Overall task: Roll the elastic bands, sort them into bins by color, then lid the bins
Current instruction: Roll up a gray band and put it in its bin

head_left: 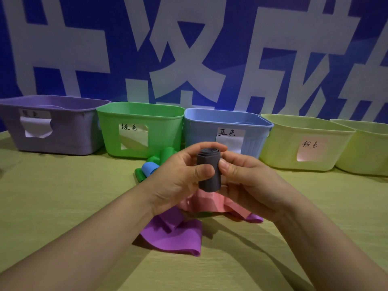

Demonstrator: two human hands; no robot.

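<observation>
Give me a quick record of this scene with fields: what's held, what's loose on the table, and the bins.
held: dark grey rolled band, gripped by left hand and right hand
loose bands: purple, pink, blue, green
bins, left to right: purple bin, green bin, blue bin, yellow bin, second yellow bin
lids: none on

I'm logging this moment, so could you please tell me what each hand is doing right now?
Left hand: closed on the rolled grey band, thumb across its front.
Right hand: closed on the same grey roll, from the other side.
</observation>
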